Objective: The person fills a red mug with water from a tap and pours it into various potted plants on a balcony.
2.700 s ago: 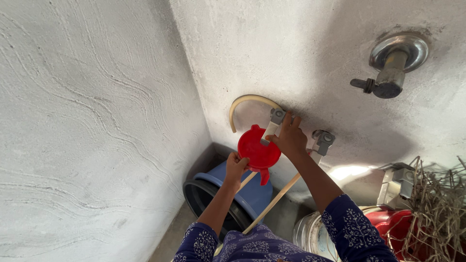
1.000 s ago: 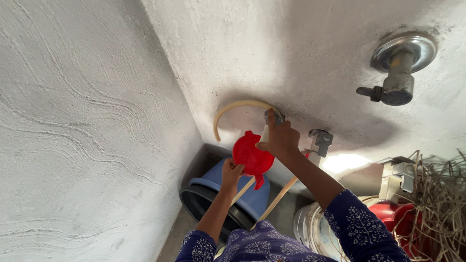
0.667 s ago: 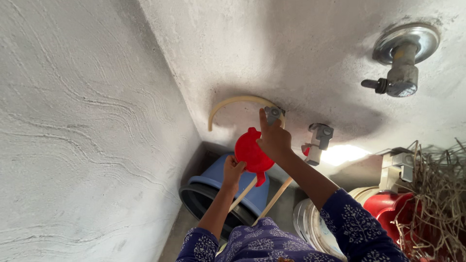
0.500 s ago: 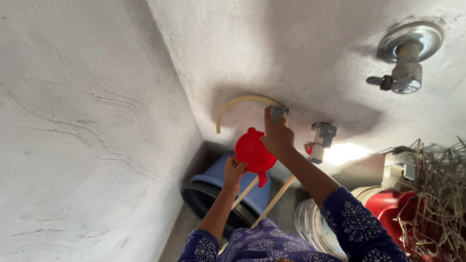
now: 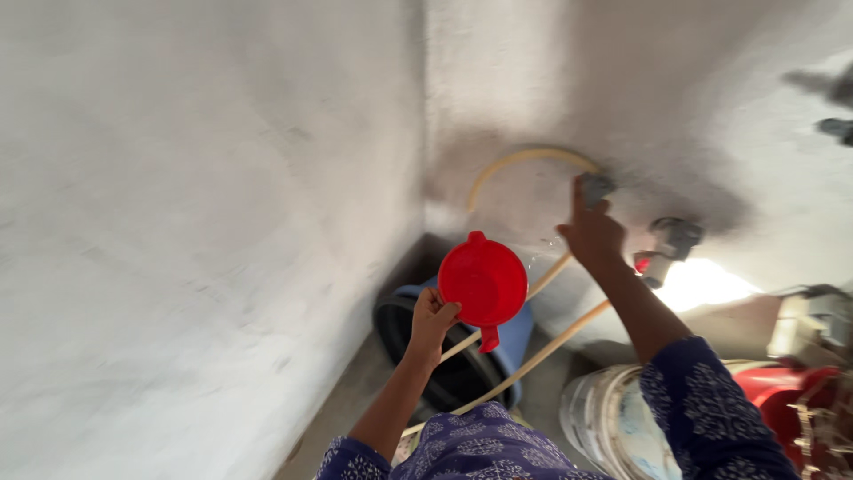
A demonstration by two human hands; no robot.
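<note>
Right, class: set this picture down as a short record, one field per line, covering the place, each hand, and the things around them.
Place: corner of grey plastered walls
Left hand: holds red jug by its rim
Right hand: raised to wall tap
Hose: cream hose arcs from that tap
Below: blue bucket, white bucket, red bucket
Sharpness: blurred

Open air lay left of the red jug [image 5: 483,283]; buckets [image 5: 462,356] blocked below, the tap [image 5: 593,188] and hose [image 5: 524,160] far right.
</note>
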